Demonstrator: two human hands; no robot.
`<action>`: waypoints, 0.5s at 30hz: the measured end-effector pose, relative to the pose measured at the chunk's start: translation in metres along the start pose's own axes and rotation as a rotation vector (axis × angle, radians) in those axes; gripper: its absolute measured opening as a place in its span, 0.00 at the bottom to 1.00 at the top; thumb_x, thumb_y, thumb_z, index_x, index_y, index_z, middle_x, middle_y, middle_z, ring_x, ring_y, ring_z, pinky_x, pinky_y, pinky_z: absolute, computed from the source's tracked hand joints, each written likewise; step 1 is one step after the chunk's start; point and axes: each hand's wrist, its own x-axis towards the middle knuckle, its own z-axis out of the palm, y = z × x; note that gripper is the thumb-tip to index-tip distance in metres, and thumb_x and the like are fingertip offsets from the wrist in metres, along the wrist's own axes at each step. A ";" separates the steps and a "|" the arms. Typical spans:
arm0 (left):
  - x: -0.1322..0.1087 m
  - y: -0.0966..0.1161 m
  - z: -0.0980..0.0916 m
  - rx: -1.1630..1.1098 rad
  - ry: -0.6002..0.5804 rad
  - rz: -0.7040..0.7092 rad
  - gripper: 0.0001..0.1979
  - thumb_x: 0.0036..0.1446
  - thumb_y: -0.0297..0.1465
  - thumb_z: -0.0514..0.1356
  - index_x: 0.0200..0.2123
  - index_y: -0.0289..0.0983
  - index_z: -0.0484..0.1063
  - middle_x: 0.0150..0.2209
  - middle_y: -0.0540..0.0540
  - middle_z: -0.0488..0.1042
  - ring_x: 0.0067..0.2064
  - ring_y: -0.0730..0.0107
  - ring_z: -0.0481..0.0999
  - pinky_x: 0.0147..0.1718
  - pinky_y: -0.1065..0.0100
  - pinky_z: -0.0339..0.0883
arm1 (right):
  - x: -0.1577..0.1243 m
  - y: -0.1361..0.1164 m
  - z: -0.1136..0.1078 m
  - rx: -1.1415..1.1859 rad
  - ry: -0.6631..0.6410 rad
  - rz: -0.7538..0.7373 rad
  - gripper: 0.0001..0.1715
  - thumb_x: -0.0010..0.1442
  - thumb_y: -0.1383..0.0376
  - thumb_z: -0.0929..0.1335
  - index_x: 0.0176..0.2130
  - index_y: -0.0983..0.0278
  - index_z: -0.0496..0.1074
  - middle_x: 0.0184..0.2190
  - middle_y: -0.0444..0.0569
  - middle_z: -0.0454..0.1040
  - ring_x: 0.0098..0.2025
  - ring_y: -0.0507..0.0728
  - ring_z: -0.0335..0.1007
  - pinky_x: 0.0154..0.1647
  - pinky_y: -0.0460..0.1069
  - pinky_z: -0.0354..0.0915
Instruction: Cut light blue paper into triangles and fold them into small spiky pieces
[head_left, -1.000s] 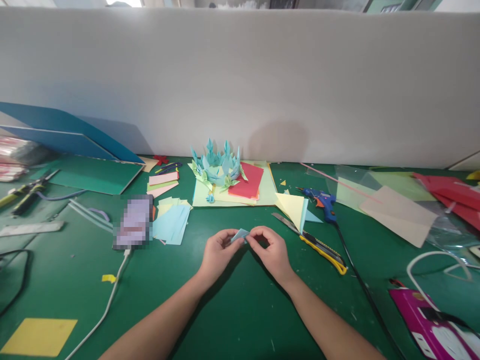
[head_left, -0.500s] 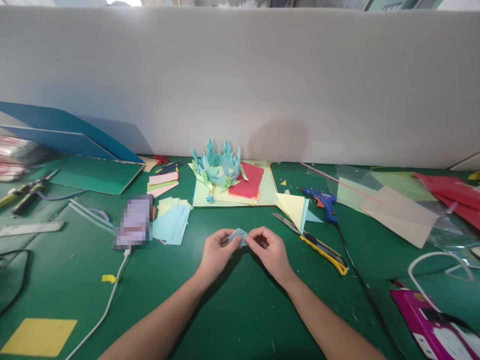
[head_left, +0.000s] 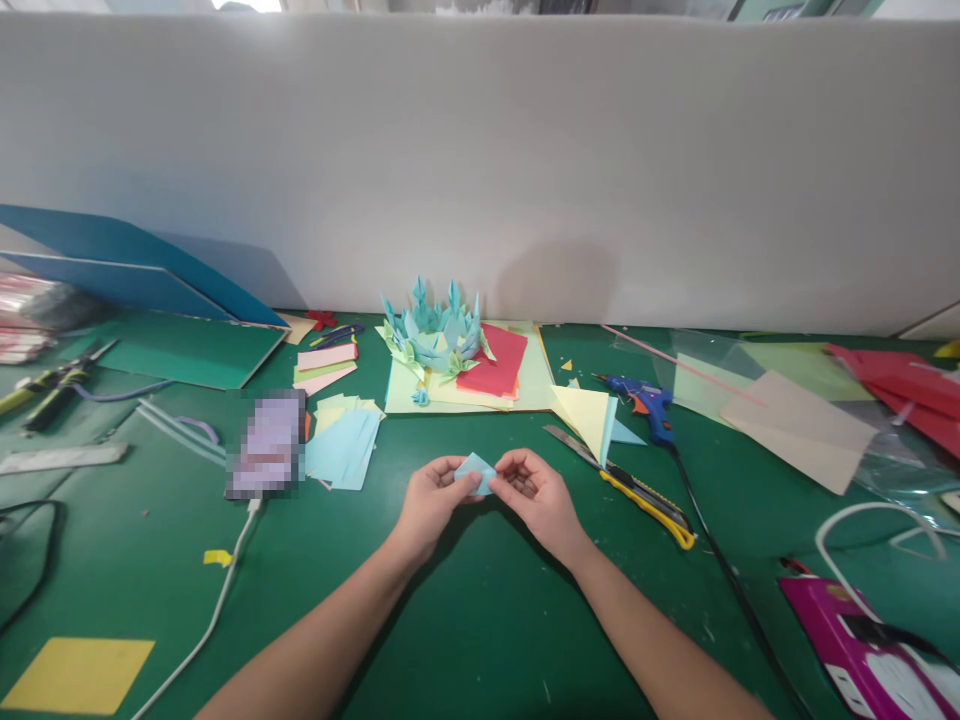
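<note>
Between my hands is a small piece of folded light blue paper [head_left: 474,468], raised a little over the green table. My left hand [head_left: 431,505] pinches its left side, thumb in front and fingers behind. On the right side, my right hand [head_left: 541,500] grips the paper between thumb and curled fingers. Part of the paper is hidden behind my thumbs. Beyond my hands stands a crown-like ring of folded blue and green paper [head_left: 435,335], with a red paper sheet [head_left: 495,360] beside it on pale sheets.
Right of my hands lie a yellow utility knife [head_left: 649,505] with its blade out, folded yellow paper [head_left: 589,415] and a blue glue gun [head_left: 645,400] with a black cord. To the left are blue paper sheets [head_left: 345,450] and a phone [head_left: 266,445] on a white cable.
The blue paper has tilted slightly and shows more of its face, its top corner now a bit higher. Both hands stay almost in place, still pinching it.
</note>
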 end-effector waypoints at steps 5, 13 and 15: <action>0.001 0.002 -0.003 -0.029 -0.011 -0.013 0.21 0.27 0.35 0.74 0.26 0.31 0.74 0.24 0.48 0.77 0.26 0.73 0.74 0.31 0.70 0.71 | 0.000 0.000 -0.002 -0.007 -0.070 -0.044 0.14 0.50 0.58 0.71 0.33 0.61 0.65 0.29 0.43 0.66 0.31 0.51 0.65 0.36 0.47 0.65; 0.002 -0.001 -0.005 -0.058 -0.021 0.033 0.19 0.32 0.36 0.72 0.29 0.33 0.73 0.27 0.48 0.77 0.28 0.72 0.75 0.33 0.70 0.69 | 0.000 0.004 -0.003 0.039 -0.143 -0.060 0.11 0.52 0.62 0.69 0.36 0.60 0.65 0.30 0.43 0.64 0.32 0.52 0.64 0.37 0.47 0.64; 0.002 -0.003 -0.004 -0.011 -0.022 0.067 0.20 0.33 0.37 0.72 0.30 0.33 0.73 0.26 0.49 0.77 0.27 0.74 0.73 0.31 0.71 0.67 | 0.001 0.005 -0.004 0.095 -0.121 -0.052 0.11 0.53 0.61 0.69 0.37 0.60 0.66 0.30 0.43 0.65 0.33 0.52 0.64 0.37 0.48 0.63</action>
